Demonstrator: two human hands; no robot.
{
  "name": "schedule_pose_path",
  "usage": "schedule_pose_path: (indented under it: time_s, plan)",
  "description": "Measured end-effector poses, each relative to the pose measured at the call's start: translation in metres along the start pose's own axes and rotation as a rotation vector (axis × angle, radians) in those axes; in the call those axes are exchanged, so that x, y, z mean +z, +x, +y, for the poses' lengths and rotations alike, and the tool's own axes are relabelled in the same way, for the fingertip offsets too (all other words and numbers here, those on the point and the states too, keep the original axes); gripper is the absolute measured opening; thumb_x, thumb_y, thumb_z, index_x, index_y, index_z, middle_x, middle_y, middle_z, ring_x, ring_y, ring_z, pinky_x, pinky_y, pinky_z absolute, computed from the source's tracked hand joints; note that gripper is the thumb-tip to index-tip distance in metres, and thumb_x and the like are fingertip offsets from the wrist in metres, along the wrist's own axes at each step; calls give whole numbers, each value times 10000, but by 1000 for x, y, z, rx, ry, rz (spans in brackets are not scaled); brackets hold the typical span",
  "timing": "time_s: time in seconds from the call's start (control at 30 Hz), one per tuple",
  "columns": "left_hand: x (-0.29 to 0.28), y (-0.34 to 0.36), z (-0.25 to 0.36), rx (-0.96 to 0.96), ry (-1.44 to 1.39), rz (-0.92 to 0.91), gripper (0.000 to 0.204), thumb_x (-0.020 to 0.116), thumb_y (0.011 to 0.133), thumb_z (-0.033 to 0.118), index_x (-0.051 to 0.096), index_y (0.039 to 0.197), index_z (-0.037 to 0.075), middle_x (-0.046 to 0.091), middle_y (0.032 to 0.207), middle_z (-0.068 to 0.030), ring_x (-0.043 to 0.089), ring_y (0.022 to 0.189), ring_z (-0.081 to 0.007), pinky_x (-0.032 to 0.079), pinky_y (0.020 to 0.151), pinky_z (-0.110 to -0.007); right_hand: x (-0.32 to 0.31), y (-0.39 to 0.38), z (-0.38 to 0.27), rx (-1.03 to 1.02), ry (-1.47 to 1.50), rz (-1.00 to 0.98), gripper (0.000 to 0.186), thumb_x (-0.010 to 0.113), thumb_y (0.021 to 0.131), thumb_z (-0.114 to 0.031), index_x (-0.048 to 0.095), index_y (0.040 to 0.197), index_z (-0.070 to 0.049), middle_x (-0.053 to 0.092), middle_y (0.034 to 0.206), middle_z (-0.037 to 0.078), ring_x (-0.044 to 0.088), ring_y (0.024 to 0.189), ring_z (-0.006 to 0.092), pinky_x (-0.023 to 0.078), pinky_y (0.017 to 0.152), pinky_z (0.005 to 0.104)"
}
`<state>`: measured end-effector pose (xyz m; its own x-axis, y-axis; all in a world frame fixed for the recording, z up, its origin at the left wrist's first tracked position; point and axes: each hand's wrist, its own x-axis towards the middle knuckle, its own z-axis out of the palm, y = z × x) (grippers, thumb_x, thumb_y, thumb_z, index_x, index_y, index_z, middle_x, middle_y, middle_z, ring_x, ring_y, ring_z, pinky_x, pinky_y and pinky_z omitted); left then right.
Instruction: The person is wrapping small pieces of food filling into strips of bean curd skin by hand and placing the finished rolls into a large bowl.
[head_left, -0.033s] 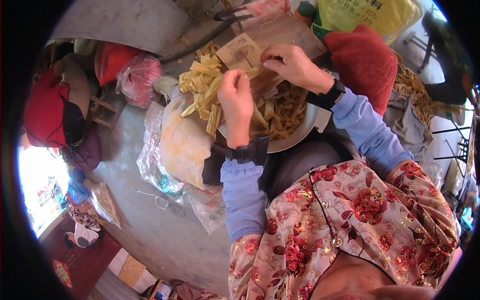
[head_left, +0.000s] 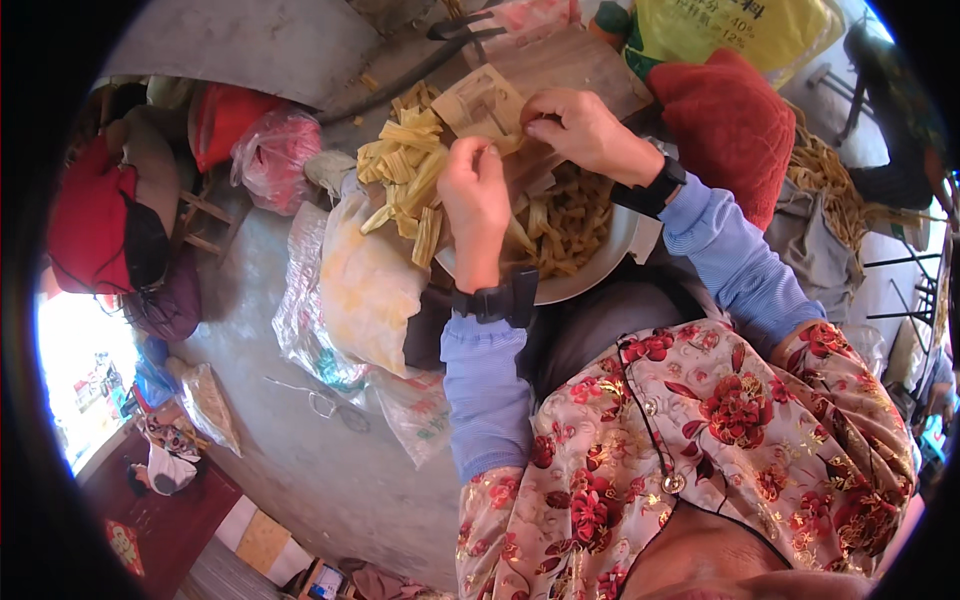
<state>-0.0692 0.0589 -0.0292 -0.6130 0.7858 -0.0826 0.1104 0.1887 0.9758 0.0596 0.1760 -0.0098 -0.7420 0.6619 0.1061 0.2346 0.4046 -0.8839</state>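
My left hand [head_left: 474, 200] is closed in a pinch, its thumb and fingertips together. A pale yellow, flat strip [head_left: 510, 143] runs from it to my right hand [head_left: 580, 128], which is also pinched closed on the strip. Below the hands stands a white basin [head_left: 590, 288] holding many short, twisted yellowish pieces [head_left: 570, 230]. Left of my left hand lies a loose heap of longer yellow strips [head_left: 403, 165], some hanging down beside my wrist. Just beyond the fingertips is a tan card-like piece [head_left: 480, 102] with dark marks.
A brown board [head_left: 592, 72] lies beyond the hands. To the right are a red cloth [head_left: 725, 130], a yellow sack [head_left: 735, 35] and more long strips [head_left: 825, 175]. A stained whitish cloth [head_left: 372, 275] lies left of the basin. Farther left sit a pink plastic bag [head_left: 277, 160] and red bags.
Both hands have shifted only very slightly, and less of the strip shows between them. The basin and heap stay put.
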Motion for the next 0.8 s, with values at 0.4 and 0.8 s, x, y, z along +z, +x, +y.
schedule_pose_path:
  time_s: [0.4, 0.8]
  plan:
    - [-37, -6, 12, 359, 371, 338, 190, 550, 874, 60, 628, 1031, -13, 654, 844, -172, 628, 751, -275, 482, 692, -334, -10, -46, -14, 265, 147, -144, 122, 595, 816, -82, 642, 881, 11, 638, 802, 128, 614, 724, 289, 491, 673, 315]
    - [-39, -25, 18, 37, 219, 173, 309, 541, 899, 95, 548, 1173, -47, 651, 834, -109, 562, 698, -145, 458, 656, -284, 81, -51, 13, 28, -702, -858, 346, 635, 778, -284, 656, 1087, -129, 658, 1002, 109, 613, 969, 326, 458, 806, 443]
